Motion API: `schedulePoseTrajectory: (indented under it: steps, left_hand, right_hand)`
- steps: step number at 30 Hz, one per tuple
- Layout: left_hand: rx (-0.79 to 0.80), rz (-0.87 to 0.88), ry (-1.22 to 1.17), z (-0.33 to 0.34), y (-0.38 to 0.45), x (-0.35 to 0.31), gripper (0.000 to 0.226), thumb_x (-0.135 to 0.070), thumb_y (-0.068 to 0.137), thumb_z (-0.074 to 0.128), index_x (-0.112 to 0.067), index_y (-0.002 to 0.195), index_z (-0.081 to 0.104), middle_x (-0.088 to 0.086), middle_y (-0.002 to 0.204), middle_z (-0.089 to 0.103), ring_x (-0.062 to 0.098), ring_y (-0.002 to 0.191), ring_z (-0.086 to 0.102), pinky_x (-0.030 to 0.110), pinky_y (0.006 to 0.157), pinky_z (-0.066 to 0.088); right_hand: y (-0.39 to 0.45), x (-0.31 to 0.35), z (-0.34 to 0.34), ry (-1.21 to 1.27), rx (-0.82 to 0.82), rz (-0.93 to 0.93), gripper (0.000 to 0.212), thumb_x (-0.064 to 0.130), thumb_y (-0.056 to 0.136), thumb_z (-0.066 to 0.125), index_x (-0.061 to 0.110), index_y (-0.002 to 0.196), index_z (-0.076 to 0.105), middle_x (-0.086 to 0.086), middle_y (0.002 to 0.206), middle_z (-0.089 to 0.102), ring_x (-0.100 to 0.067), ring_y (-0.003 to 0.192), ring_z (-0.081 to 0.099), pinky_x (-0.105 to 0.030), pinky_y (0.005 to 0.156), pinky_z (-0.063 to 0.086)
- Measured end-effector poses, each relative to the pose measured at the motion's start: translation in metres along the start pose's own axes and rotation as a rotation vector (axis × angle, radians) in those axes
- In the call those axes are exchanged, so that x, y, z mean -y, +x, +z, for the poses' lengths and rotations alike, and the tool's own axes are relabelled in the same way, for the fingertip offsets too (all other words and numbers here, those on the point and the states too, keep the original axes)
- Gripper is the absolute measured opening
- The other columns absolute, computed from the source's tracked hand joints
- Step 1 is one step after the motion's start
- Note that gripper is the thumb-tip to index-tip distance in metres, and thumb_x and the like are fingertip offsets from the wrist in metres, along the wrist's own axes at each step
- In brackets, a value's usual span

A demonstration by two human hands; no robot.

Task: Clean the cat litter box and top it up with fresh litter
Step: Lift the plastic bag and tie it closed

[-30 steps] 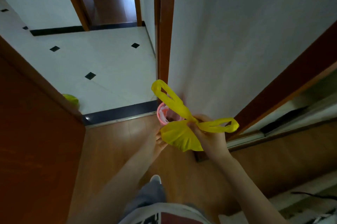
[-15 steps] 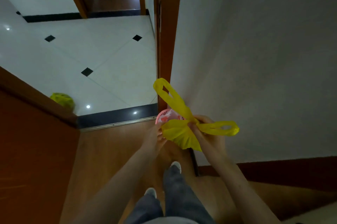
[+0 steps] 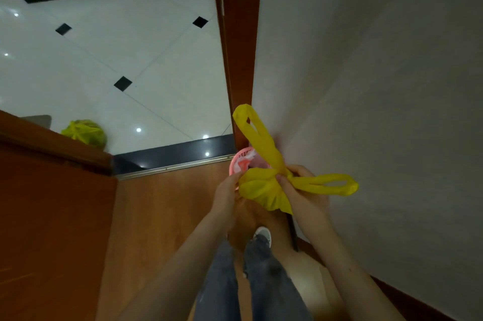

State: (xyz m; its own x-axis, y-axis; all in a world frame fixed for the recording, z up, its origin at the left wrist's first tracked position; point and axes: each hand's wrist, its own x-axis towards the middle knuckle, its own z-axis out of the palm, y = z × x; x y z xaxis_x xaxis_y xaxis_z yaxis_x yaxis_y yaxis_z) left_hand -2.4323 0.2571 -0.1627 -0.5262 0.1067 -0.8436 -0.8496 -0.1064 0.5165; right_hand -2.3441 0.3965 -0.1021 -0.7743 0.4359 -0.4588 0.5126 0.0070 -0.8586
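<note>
While both hands pinch it, the yellow bag hangs between them.

Bright yellow thin plastic bag; beneath it a pink round plastic basket. Beyond the bag, glossy white floor tiles with small black diamonds.

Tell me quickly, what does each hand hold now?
Left hand: pinches the edge of the yellow plastic bag.
Right hand: grips the same bag at its knotted handles.
</note>
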Motion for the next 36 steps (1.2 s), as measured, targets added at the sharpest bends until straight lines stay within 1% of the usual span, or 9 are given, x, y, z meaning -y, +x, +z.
schedulePoseTrajectory:
  steps: [2, 6, 8, 12, 17, 23, 29, 33, 36]
  left_hand:
    - [-0.009, -0.019, -0.001, 0.001, 0.033, 0.005, 0.032, -0.016, 0.099, 0.052, 0.001, 0.125, 0.059, 0.005, 0.073, 0.070, 0.010, 0.059, 0.068, 0.019, 0.051, 0.054]
    - [-0.022, -0.065, 0.027, 0.003, 0.098, 0.019, 0.017, -0.021, 0.096, 0.058, -0.006, 0.103, 0.064, 0.005, 0.076, 0.072, 0.014, 0.071, 0.067, 0.021, 0.054, 0.053]
    - [0.010, -0.049, 0.080, 0.000, 0.133, 0.030, 0.014, -0.020, 0.098, 0.055, -0.011, 0.095, 0.065, -0.002, 0.068, 0.074, 0.011, 0.068, 0.069, 0.022, 0.059, 0.053]
    - [-0.016, -0.031, 0.090, -0.006, 0.213, 0.054, 0.012, -0.021, 0.098, 0.055, -0.014, 0.098, 0.066, -0.003, 0.071, 0.074, 0.013, 0.077, 0.069, 0.025, 0.065, 0.053]
    - [-0.041, -0.063, 0.108, -0.010, 0.307, 0.084, 0.009, -0.024, 0.095, 0.060, -0.016, 0.098, 0.064, 0.001, 0.081, 0.070, 0.012, 0.070, 0.068, 0.022, 0.056, 0.050]
    - [-0.028, -0.066, 0.144, -0.016, 0.386, 0.111, 0.026, -0.030, 0.090, 0.065, -0.016, 0.112, 0.066, 0.008, 0.097, 0.073, 0.026, 0.091, 0.069, 0.037, 0.081, 0.057]
    - [-0.046, -0.040, 0.259, -0.009, 0.441, 0.125, 0.031, -0.040, 0.091, 0.057, -0.026, 0.117, 0.068, 0.007, 0.114, 0.069, 0.030, 0.109, 0.063, 0.048, 0.104, 0.045]
    - [0.013, 0.018, 0.398, 0.001, 0.469, 0.138, 0.035, -0.038, 0.094, 0.049, -0.029, 0.126, 0.062, 0.005, 0.124, 0.064, 0.027, 0.116, 0.058, 0.048, 0.108, 0.041]
    - [0.055, 0.060, 0.579, 0.007, 0.485, 0.146, 0.036, -0.022, 0.104, 0.040, -0.014, 0.136, 0.054, 0.008, 0.133, 0.057, 0.024, 0.123, 0.052, 0.033, 0.110, 0.036]
  right_hand:
    - [0.027, -0.018, 0.019, 0.029, -0.044, 0.053, 0.024, 0.040, 0.087, 0.065, 0.030, 0.109, 0.065, 0.012, 0.104, 0.068, 0.008, 0.084, 0.061, 0.000, 0.069, 0.045]
    - [0.085, -0.071, 0.050, -0.105, -0.199, 0.017, 0.046, 0.051, 0.088, 0.057, 0.011, 0.110, 0.065, -0.003, 0.096, 0.066, -0.017, 0.089, 0.063, -0.015, 0.079, 0.046]
    - [0.111, -0.099, 0.060, -0.083, -0.205, 0.022, 0.029, 0.030, 0.091, 0.061, 0.008, 0.110, 0.065, 0.001, 0.092, 0.064, -0.009, 0.084, 0.062, -0.004, 0.073, 0.043]
    - [0.159, -0.165, 0.083, -0.021, -0.224, 0.076, 0.024, 0.026, 0.094, 0.058, 0.011, 0.112, 0.063, 0.005, 0.094, 0.060, 0.009, 0.077, 0.050, 0.004, 0.062, 0.037]
    - [0.218, -0.249, 0.118, 0.076, -0.259, 0.105, 0.023, 0.028, 0.094, 0.057, 0.009, 0.106, 0.063, -0.009, 0.100, 0.067, -0.019, 0.090, 0.062, -0.011, 0.066, 0.045]
    - [0.271, -0.307, 0.139, 0.190, -0.283, 0.135, 0.010, 0.019, 0.093, 0.060, 0.017, 0.084, 0.062, -0.001, 0.078, 0.061, -0.007, 0.069, 0.056, -0.013, 0.059, 0.042]
    - [0.317, -0.343, 0.149, 0.248, -0.319, 0.197, 0.012, 0.018, 0.093, 0.060, 0.024, 0.083, 0.059, -0.001, 0.081, 0.063, -0.014, 0.075, 0.060, -0.024, 0.066, 0.046]
    - [0.348, -0.375, 0.155, 0.220, -0.344, 0.190, 0.010, 0.015, 0.093, 0.058, 0.017, 0.085, 0.063, 0.006, 0.074, 0.063, -0.002, 0.066, 0.061, -0.022, 0.063, 0.047]
    - [0.368, -0.401, 0.160, 0.155, -0.316, 0.215, 0.006, 0.018, 0.093, 0.059, 0.015, 0.097, 0.063, 0.009, 0.077, 0.064, 0.000, 0.071, 0.066, -0.026, 0.067, 0.056]
